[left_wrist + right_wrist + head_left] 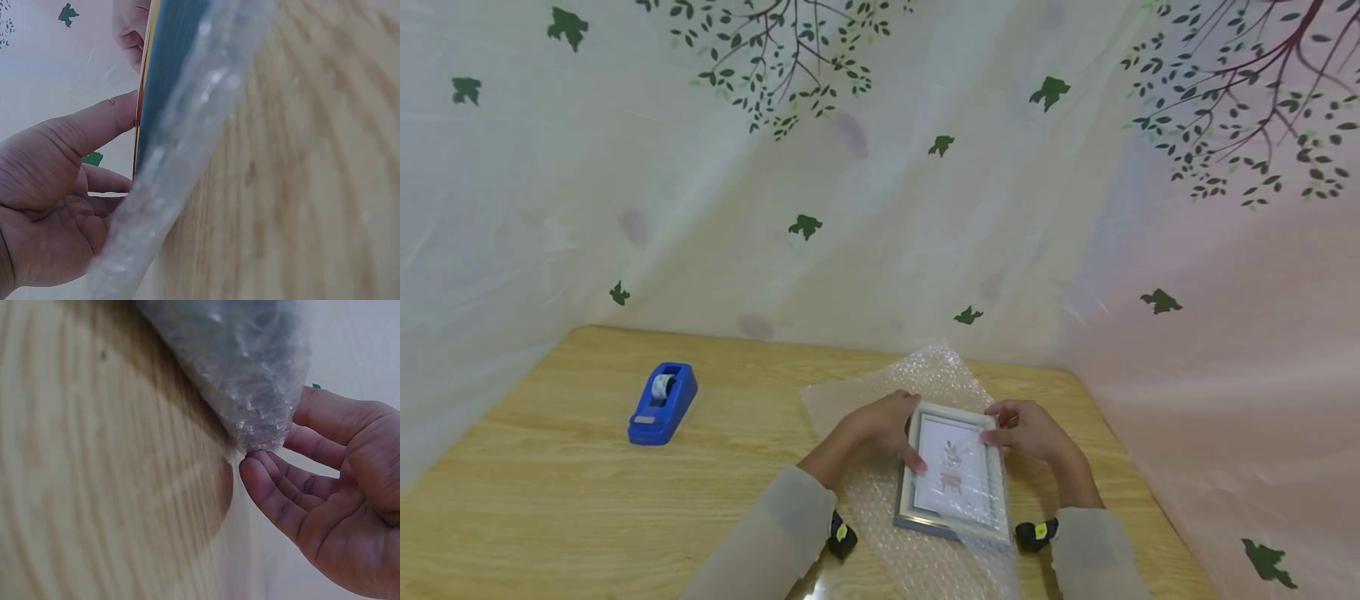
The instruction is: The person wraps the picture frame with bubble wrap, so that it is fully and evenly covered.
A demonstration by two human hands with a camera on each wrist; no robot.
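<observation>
With the left hand (891, 422) pinching the picture frame (949, 471) just to its right, the right hand (1028, 432) — pinching bubble wrap (874, 504) against the frame's opposite edge — should probably draw that layer snug while its partner steadies the frame.

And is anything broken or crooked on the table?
Nothing looks broken or spilled. The bubble wrap does look crooked: it lies slanted under the picture frame, one corner poking out past the top, and it folds over the frame's right side but leaves the left edge bare.
</observation>
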